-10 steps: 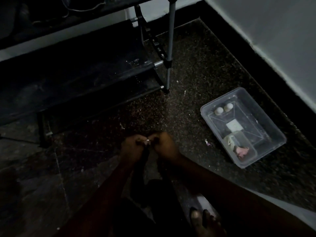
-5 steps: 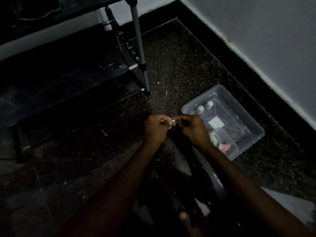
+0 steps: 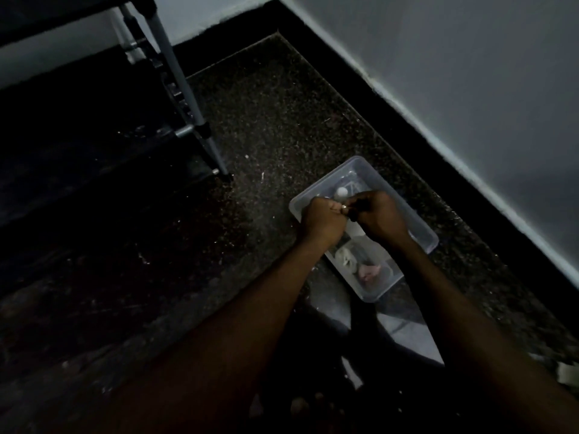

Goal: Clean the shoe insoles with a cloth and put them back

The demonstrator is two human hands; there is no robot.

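Head view, the only one, very dark. My left hand (image 3: pixel 322 222) and right hand (image 3: pixel 377 218) are out in front of me, knuckle to knuckle, both forearms reaching up from the bottom edge. Fingers on both are curled tight, tips meeting in the middle and pinching a small dark piece (image 3: pixel 353 217) between the two hands. Too dark to say whether that's an insole or part of one. A ring (image 3: pixel 344 208) shows right at the meeting point; can't tell which hand wears it. The hands sit in front of the middle of a clear plastic box (image 3: pixel 419 228) lying on the speckled floor (image 3: pixel 282 120); can't tell if they touch it. In the box: a white ball (image 3: pixel 341 192) just beyond my left knuckles, a pale crumpled wad (image 3: pixel 344 258) between my wrists, and a pink scrap (image 3: pixel 369 272) beside the wad toward the near end. The wad may be the cloth, can't confirm. A shoe rack (image 3: pixel 94 158) fills the left side, its metal post (image 3: pixel 175 86) standing on the floor, well apart from the box. A white wall (image 3: pixel 470 89) with black skirting (image 3: pixel 407 142) runs along the right, near the box's far side. My toes (image 3: pixel 300 405) show faintly at the bottom, and a pale sheet (image 3: pixel 407 336) lies on the floor at the box's near end.
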